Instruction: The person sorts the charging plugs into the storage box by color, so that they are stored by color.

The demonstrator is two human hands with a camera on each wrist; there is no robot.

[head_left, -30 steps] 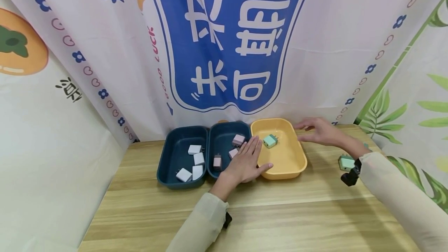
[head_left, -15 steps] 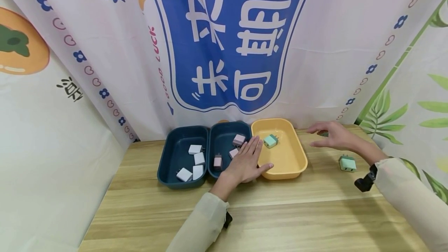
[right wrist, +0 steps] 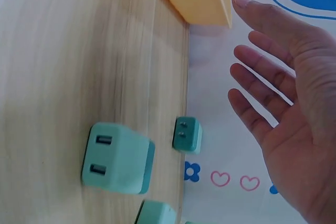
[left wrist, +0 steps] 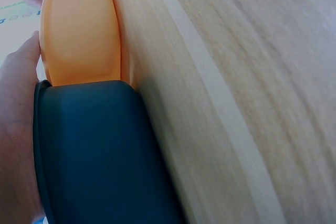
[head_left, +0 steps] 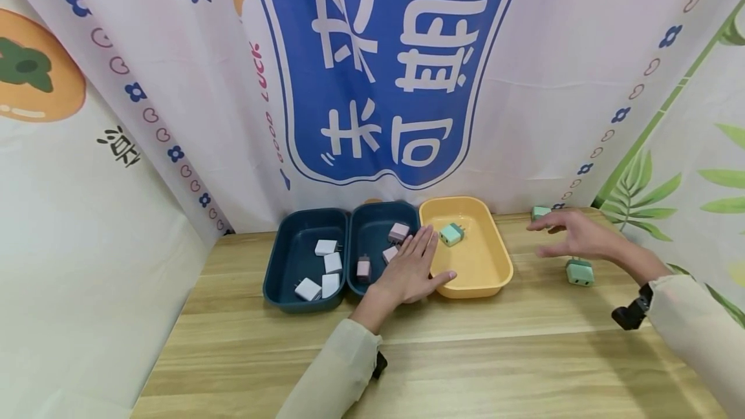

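My left hand [head_left: 407, 271] lies with straight fingers over the meeting rims of the middle dark blue tray [head_left: 356, 212] and the yellow tray [head_left: 502, 264]. It partly hides the pink chargers [head_left: 363, 268] in the blue tray. One green plug-in charger [head_left: 451, 234] lies in the yellow tray. To the right of that tray, my right hand [head_left: 582, 238] hovers over the table with fingers spread and holds nothing. Near it are a two-port green charger [head_left: 579, 272] and another green charger [head_left: 541, 213] at the back edge. The right wrist view shows a further green charger [right wrist: 156, 212] at its bottom.
A second dark blue tray [head_left: 273, 270] with several white chargers [head_left: 307, 289] stands at the left of the row. The wooden table [head_left: 465, 361] reaches toward the front. A printed curtain [head_left: 524, 128] hangs right behind the trays.
My right hand has moved right, away from the yellow tray, uncovering the green charger at the back edge. My left hand has stayed in place on the trays.
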